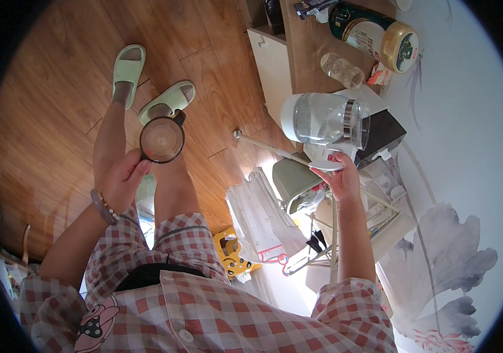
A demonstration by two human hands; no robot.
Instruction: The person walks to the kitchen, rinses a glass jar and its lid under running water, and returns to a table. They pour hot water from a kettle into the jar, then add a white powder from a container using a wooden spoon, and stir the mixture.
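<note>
My left hand (123, 181) holds a round, dark-tinted cup (162, 140) by its near side, above my legs. A dark projection (180, 117) sticks out from the far side of its rim. I cannot tell whether liquid is inside. Out to the right, my right hand (344, 178) is closed around a white handle (325, 166) beside a glass kettle (322, 118). The kettle has a white base, a metal band and a clear top, and its base overlaps the cabinet edge in this view. Clear liquid seems to be in it.
Beyond the kettle, a wooden cabinet top (306, 57) carries a clear glass jar (341, 70) and a large green bottle (361, 33) bearing writing. A dark box (381, 134) stands by the wall. Under my right arm are a green bin (293, 178), metal rack and white fabric (262, 216).
</note>
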